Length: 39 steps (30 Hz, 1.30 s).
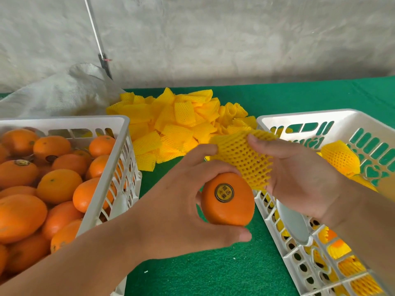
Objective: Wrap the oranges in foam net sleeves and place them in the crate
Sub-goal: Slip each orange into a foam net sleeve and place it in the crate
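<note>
My left hand [181, 201] grips an orange [228, 208] with a round gold sticker facing me, above the green table between the two crates. My right hand [299, 174] holds a yellow foam net sleeve [241, 154] stretched over its fingers, just above and right of the orange. The sleeve's lower edge lies close to the top of the orange. A white crate [119, 146] on the left is full of bare oranges [57, 186]. The white crate [284, 229] on the right holds wrapped oranges [339, 159]; my right forearm hides much of it.
A heap of loose yellow foam sleeves [177, 124] lies at the back centre of the green table [213, 265]. A pale woven sack [64, 95] sits behind the left crate, and a thin white pole [96, 37] leans on the grey wall.
</note>
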{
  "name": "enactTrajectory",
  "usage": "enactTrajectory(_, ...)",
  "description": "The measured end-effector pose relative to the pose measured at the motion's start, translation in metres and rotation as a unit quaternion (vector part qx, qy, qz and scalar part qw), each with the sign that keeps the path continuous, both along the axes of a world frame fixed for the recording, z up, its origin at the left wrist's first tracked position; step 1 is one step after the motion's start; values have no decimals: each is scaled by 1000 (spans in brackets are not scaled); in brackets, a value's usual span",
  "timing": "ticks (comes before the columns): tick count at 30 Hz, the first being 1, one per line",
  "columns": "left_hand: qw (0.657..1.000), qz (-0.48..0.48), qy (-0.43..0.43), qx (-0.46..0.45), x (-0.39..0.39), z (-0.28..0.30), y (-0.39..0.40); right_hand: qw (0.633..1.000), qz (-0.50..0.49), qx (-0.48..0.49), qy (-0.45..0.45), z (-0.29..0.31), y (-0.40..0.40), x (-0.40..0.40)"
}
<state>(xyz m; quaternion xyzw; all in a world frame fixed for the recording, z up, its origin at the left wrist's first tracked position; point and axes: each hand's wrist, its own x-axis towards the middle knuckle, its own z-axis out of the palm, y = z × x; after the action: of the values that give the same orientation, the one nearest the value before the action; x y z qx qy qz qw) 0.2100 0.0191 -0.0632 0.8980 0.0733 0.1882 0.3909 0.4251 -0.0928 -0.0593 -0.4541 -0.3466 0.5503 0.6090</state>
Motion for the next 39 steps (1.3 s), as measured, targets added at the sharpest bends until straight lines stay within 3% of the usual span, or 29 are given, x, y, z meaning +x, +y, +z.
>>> enactTrajectory(3,995,84,-57,24,1,1,6,1000,-25,2,17,-1,1,2)
enactTrajectory(6,965,229,-116,59,4,1,17,999,-29,3,38,-2,1,2)
enactTrajectory(9,942,316,-93,67,7,1,26,998,8,14,61,-3,0,0)
enactTrajectory(12,945,317,-59,54,9,-2,28,996,43,14,72,-4,-1,0)
enactTrajectory(18,940,333,-73,-16,10,-4,29,994,93,30,55,-4,0,-3)
enactTrajectory(39,971,239,4,12,9,-11,32,994,103,37,26,-1,0,-7)
